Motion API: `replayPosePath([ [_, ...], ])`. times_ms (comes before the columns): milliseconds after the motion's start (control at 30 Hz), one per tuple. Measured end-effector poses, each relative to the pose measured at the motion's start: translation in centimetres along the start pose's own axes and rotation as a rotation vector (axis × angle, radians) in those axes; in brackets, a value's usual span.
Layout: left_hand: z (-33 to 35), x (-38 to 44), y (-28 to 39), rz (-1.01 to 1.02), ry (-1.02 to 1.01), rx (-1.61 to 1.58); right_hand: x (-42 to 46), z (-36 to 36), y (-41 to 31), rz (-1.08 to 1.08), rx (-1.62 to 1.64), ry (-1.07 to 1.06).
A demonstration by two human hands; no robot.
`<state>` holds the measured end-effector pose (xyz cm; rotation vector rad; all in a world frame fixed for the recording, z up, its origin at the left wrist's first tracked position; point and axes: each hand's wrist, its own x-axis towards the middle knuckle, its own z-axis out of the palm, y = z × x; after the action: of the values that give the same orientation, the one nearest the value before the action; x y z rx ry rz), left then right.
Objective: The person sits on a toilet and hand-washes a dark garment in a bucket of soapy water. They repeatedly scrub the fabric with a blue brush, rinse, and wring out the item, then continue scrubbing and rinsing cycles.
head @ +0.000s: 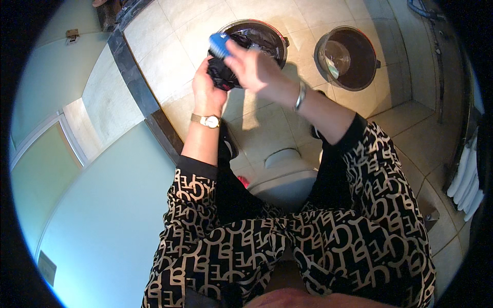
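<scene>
My right hand (pixel 252 71) grips a blue scrub brush (pixel 221 43), its pale bristles against a black item (pixel 221 75) with a small red patch. My left hand (pixel 206 84), a watch on its wrist, holds that item from the near left side. Whether it is cloth or a shoe cannot be told. Both hands are over the near left rim of a dark bucket (pixel 284 40). Inside the bucket lies shiny, wet-looking black material (pixel 265 40). Motion blurs the brush and my right fingers.
Right of my hands stands a second dark bucket (pixel 364 63) with liquid and a pale green-white object (pixel 332 68). A dark stone strip (pixel 134 82) crosses the tiled floor beside frosted glass (pixel 104 208). White towels (pixel 467 179) hang at right. A rounded pale fixture (pixel 285 183) sits between my legs.
</scene>
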<state>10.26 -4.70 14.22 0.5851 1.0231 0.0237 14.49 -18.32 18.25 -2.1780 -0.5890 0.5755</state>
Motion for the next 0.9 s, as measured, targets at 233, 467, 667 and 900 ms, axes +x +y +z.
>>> replayPosePath([
  [233,0.4,-1.2,0.4,-0.071,-0.075,0.024,1.5,-0.1,2.5,0.000,0.006,0.128],
  [467,0.0,-2.0,1.4,0.113,-0.356,0.368,2.9,-1.1,5.8,0.364,0.859,-0.141],
  [667,-2.3,0.9,2.1,0.008,-0.157,0.323,0.2,0.1,2.5,-0.035,0.471,-0.047],
  [900,-0.3,-0.6,0.6,-0.048,0.000,-0.012,-0.2,1.1,1.8,0.057,0.180,0.013],
])
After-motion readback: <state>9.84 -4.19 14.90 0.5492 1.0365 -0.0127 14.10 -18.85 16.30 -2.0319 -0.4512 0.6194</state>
